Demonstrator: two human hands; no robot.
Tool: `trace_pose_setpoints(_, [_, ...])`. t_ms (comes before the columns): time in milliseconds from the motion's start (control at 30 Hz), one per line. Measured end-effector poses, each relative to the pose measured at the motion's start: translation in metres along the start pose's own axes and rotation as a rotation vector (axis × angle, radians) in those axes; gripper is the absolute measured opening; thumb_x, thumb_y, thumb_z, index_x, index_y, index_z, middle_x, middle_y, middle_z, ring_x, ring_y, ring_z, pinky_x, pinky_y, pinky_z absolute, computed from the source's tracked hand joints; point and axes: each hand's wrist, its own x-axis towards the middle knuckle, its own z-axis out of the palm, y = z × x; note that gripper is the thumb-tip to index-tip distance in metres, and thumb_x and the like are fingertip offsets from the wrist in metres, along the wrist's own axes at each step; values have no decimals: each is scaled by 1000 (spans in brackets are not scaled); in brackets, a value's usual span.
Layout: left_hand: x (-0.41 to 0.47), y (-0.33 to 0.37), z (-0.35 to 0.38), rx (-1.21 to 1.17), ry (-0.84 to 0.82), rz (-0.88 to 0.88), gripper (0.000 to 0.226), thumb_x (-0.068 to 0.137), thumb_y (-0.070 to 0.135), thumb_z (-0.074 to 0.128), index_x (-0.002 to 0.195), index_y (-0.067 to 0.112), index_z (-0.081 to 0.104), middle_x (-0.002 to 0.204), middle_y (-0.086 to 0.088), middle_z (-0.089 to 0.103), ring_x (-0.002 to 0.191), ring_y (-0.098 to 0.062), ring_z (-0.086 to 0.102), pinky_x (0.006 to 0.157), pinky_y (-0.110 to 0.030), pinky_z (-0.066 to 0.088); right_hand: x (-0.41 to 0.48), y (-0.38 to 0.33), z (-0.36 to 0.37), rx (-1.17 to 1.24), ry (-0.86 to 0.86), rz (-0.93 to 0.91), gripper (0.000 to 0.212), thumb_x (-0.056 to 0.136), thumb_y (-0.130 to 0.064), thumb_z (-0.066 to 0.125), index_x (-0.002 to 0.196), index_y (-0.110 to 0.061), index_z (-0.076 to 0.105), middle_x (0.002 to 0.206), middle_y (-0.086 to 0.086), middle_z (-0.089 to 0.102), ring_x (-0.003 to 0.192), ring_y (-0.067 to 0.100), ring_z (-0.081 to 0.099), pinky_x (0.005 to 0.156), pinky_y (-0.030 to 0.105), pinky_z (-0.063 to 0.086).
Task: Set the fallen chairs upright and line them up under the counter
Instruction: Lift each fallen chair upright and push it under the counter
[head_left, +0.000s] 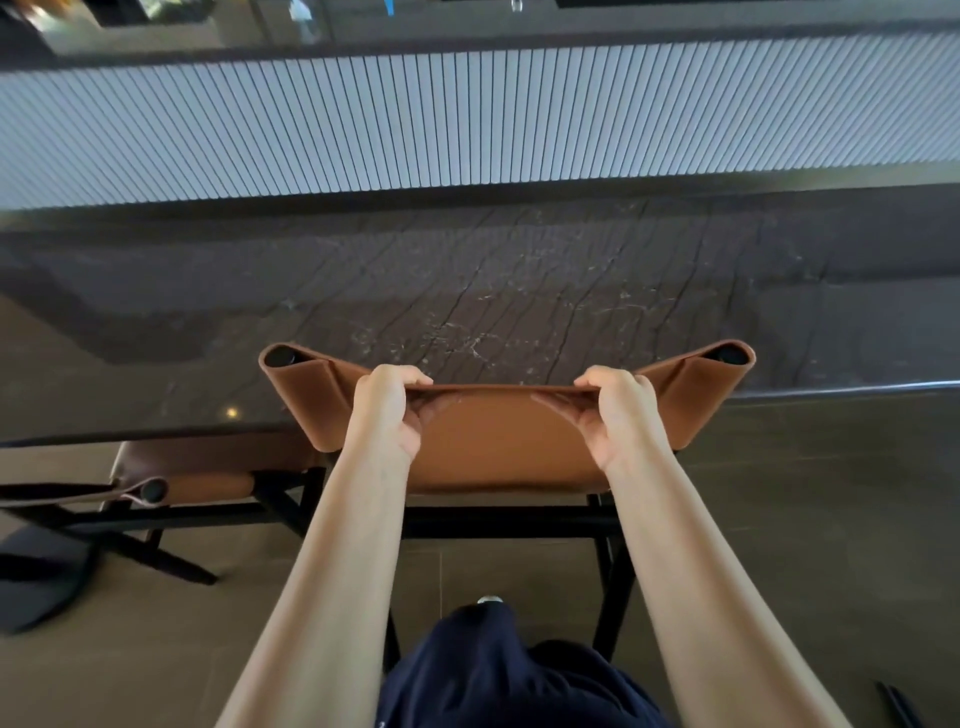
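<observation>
Gripping one tan chair (498, 447) by its backrest are the left hand (387, 410) and right hand (618, 415); a second chair (208, 467) is standing at eight o'clock under one counter (519, 291).

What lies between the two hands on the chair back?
Only the bare top edge of the chair back, between left hand and right hand, in the head view.

Below the grip, the chair's (498, 447) seat is hidden behind its own leather back and the person's forearms (332, 571). Its black legs vanish behind dark clothing (493, 675). Left of the grip, a second chair (208, 467) is cut by the frame edge, its front out of sight beneath the counter (519, 291). Far beyond the grip, everything past the counter is blurred. Low to the right, a dark object (896, 701) is clipped by the corner.
</observation>
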Motion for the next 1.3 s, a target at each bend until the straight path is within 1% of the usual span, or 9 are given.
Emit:
trace_pose_setpoints(167, [10, -16, -15, -22, 34, -23, 18, 83, -17, 43, 91, -3, 50, 84, -15, 50, 92, -42, 56, 52, -45, 59, 3, 12, -9, -30, 8, 65, 21, 87, 19, 40, 100, 3, 45, 108, 24, 42, 82, 43, 59, 65, 53, 60])
trace_pose_setpoints(400, [12, -27, -27, 8, 51, -40, 21, 83, -16, 45, 98, -3, 52, 83, -15, 51, 94, -40, 56, 69, -51, 59, 6, 23, -21, -76, -5, 105, 17, 88, 18, 41, 92, 3, 48, 115, 29, 45, 88, 45, 62, 68, 51, 59])
trace_pose_setpoints(567, [7, -25, -26, 42, -10, -37, 14, 86, -14, 44, 91, -3, 53, 99, -22, 54, 105, -48, 61, 58, -42, 60, 6, 20, -20, -128, -18, 114, 18, 89, 15, 44, 100, 2, 48, 107, 25, 46, 91, 41, 61, 69, 51, 60])
trace_pose_setpoints(667, [7, -21, -29, 52, -32, -70, 12, 89, -10, 46, 98, -5, 53, 123, -30, 52, 109, -49, 60, 66, -45, 61, 6, 19, -18, -138, -11, 117, 21, 89, 15, 44, 105, 3, 48, 105, 23, 47, 93, 40, 60, 65, 48, 60])
trace_pose_setpoints(767, [8, -16, -30, 88, -52, -109, 9, 91, -8, 45, 96, -5, 53, 129, -33, 49, 102, -51, 61, 78, -49, 58, 8, 20, -16, -127, 27, 127, 23, 88, 15, 44, 108, 6, 51, 110, 29, 51, 91, 43, 63, 58, 44, 61])
trace_pose_setpoints(867, [11, -14, -28, 107, -66, -118, 10, 92, -8, 44, 96, -5, 52, 130, -32, 49, 105, -51, 60, 70, -47, 59, 10, 20, -15, -131, 47, 127, 19, 88, 14, 45, 104, 7, 53, 108, 31, 53, 90, 44, 64, 56, 44, 61])
trace_pose_setpoints(1033, [14, -9, -25, 85, -84, -136, 9, 93, -7, 44, 93, -4, 53, 114, -24, 53, 114, -46, 58, 80, -46, 58, 14, 20, -12, -126, 85, 121, 32, 87, 14, 46, 118, 7, 50, 111, 31, 54, 100, 47, 63, 58, 44, 61])
trace_pose_setpoints(1167, [12, -12, -31, 99, -76, -170, 10, 93, -5, 45, 97, -4, 55, 114, -26, 56, 109, -43, 62, 83, -47, 57, 9, 22, -15, -132, 88, 125, 20, 87, 14, 45, 102, 4, 53, 108, 29, 53, 104, 47, 63, 60, 43, 61])
trace_pose_setpoints(1300, [7, -16, -35, 89, -81, -184, 10, 94, -5, 45, 94, -4, 55, 96, -21, 57, 97, -40, 64, 79, -46, 57, 3, 26, -19, -135, 106, 128, 20, 87, 13, 44, 103, 4, 53, 105, 28, 53, 105, 46, 62, 63, 44, 62])
